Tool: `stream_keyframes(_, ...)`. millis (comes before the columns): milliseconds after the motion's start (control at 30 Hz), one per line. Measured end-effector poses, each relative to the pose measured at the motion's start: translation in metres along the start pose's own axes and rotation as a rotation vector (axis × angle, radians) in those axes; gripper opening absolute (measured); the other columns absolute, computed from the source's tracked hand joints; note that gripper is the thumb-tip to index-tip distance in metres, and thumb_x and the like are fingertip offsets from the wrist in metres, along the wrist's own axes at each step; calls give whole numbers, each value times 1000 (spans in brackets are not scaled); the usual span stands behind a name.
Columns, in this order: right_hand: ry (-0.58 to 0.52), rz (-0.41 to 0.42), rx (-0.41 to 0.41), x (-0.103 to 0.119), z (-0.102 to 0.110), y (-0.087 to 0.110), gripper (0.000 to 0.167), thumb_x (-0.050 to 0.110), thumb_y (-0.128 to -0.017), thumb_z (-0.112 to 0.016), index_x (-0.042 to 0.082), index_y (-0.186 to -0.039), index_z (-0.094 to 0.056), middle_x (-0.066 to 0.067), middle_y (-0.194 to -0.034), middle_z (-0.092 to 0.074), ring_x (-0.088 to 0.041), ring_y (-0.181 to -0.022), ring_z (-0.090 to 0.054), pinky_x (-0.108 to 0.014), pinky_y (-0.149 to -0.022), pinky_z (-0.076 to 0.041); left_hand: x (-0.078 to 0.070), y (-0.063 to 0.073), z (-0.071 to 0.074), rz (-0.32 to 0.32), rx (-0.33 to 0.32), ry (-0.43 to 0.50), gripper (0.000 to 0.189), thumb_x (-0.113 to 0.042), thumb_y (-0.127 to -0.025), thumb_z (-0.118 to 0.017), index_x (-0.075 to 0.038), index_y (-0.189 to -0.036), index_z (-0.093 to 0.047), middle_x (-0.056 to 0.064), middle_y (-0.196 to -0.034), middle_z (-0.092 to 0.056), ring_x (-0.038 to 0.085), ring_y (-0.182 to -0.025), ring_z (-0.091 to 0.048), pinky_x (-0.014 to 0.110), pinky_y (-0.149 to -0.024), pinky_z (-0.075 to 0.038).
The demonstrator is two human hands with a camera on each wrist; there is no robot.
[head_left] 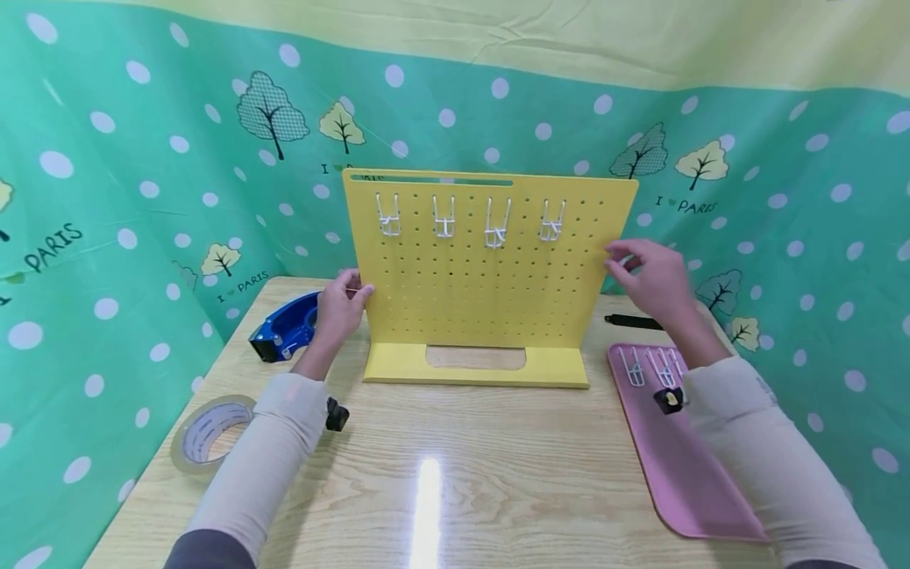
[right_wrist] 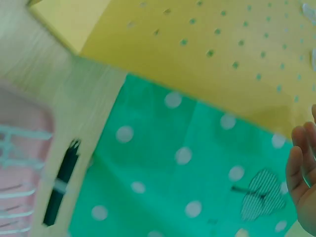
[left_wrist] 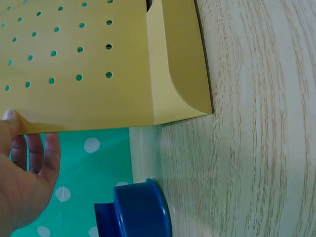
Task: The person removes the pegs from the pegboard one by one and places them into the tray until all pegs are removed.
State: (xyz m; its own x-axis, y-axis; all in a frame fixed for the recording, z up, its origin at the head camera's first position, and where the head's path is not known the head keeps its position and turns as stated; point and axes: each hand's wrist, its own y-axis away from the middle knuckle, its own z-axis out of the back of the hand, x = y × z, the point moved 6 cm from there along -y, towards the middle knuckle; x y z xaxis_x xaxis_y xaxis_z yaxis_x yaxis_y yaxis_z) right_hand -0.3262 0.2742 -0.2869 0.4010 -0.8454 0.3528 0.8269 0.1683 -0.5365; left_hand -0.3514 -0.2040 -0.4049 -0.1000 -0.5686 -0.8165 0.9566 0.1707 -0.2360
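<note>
A yellow pegboard (head_left: 483, 292) stands upright on its base, with several white wire hooks (head_left: 444, 217) hanging in a row near its top. My left hand (head_left: 341, 307) holds the board's left edge; in the left wrist view the thumb (left_wrist: 11, 118) lies on the front face and the other fingers reach behind. Over at the right edge, my right hand (head_left: 650, 276) has its fingers loosely bent, fingertips right beside the board. The right wrist view has that hand (right_wrist: 306, 173) at its border, partly cut off, with nothing between the fingers.
A pink tray (head_left: 682, 466) with more white wire hooks (head_left: 633, 370) lies at the right, a black strip-like object (head_left: 633, 322) behind it. On the left are a blue tape dispenser (head_left: 287, 324) and a roll of tape (head_left: 213, 433). A patterned green curtain (head_left: 441, 142) hangs behind.
</note>
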Motion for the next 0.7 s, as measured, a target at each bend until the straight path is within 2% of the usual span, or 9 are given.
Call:
stream_keyframes(167, 6, 99, -58, 31, -6, -14, 22, 13, -95, -71, 6, -116, -73, -13, -98, -73, -28, -82, -70, -24, -65, -49, 1, 0, -1, 4, 6, -6, 28, -23, -104, -61, -6, -125, -62, 16, -109, -65, 30, -99, -63, 36, -81, -56)
stream_keyframes(367, 13, 138, -116, 53, -13, -30, 23, 14, -94, -73, 6, -115, -73, -13, -99, -73, -28, -83, -71, -38, -66, -57, 1, 0, 1, -6, -3, -2, 27, -21, -103, -62, -5, -124, -62, 17, -108, -65, 30, -99, -64, 39, -82, -56)
stream_keyframes(500, -12, 136, -151, 61, -19, -38, 22, 12, -93, -73, 5, -114, -73, -15, -98, -72, -29, -83, -71, -41, -68, -60, -1, 0, 1, -13, -2, -8, 27, -21, -103, -62, -4, -124, -62, 17, -107, -65, 30, -97, -63, 38, -81, -55)
stream_keyframes(700, -44, 88, -169, 67, -26, -43, 19, 15, -93, -75, 8, -110, -75, -15, -103, -71, -29, -89, -68, -42, -75, -60, -2, 1, 2, -21, -6, -9, 27, -21, -104, -61, -4, -125, -62, 17, -107, -65, 30, -97, -64, 38, -80, -56)
